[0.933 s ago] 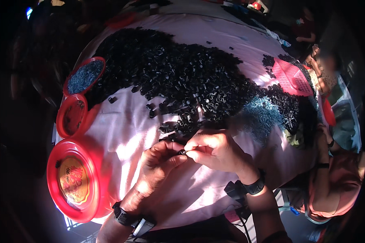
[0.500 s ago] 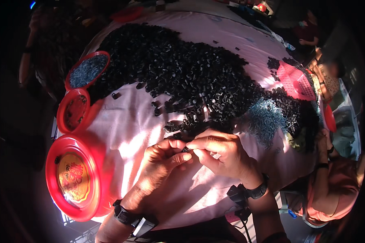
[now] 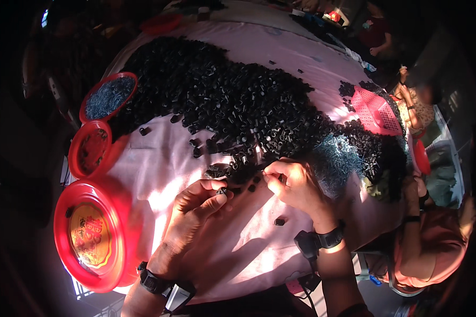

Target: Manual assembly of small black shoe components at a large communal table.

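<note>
My left hand pinches a small black plastic part between thumb and fingers, held just above the pink cloth. To its right, at the near edge of a big heap of black parts, is my right hand. Its thumb and forefinger are pressed together; whatever they may hold is too small to make out. A few loose black parts lie between the two hands, and a single black piece rests below my right hand.
On the left stand a large red basin, a smaller red bowl and a red tray of thin metal pins. Right of the heap are loose metal pins and a pink basket. People sit along the right side.
My hands have come apart. The right one moved away to the right and slightly up, while the left keeps the black part. Loose pieces between and below them now show.
</note>
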The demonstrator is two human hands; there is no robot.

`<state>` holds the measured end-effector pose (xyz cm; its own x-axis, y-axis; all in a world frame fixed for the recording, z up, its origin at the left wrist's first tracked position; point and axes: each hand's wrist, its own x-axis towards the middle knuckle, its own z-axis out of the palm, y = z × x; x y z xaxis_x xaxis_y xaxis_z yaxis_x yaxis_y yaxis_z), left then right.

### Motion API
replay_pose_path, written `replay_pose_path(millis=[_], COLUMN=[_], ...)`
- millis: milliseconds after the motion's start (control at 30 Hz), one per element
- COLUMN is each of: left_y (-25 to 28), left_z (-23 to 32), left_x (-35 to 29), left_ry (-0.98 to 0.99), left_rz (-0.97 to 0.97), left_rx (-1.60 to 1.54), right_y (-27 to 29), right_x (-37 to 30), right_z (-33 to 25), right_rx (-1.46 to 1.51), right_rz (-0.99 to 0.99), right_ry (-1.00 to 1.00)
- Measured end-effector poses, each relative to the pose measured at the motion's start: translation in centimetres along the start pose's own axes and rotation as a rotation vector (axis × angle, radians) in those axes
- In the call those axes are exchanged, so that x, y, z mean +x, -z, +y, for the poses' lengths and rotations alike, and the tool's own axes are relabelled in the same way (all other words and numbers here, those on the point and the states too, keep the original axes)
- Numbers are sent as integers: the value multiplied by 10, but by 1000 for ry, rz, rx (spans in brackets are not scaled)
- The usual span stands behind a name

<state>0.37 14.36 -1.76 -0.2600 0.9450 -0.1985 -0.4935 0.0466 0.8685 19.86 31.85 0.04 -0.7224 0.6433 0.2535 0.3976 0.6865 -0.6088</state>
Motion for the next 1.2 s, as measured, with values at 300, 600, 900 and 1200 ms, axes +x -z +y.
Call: replay_pose_path(millis=[300, 600, 900, 1200], left_y=[-8, -9, -14, -14], left_z=[3, -3, -3, -4], left_x=[0, 2, 1, 1], left_ry=[59, 58, 16, 4], left_rz=[-48, -42, -31, -26], left_rx=[-55, 12, 32, 101], right_y=[-13, -17, -23, -20], right_x=[2, -3, -7, -4], right_z=[-4, -44, -50, -52], right_rx=[-75, 340, 311, 292], right_rz=[7, 3, 5, -1], right_ry=[208, 194, 234, 301])
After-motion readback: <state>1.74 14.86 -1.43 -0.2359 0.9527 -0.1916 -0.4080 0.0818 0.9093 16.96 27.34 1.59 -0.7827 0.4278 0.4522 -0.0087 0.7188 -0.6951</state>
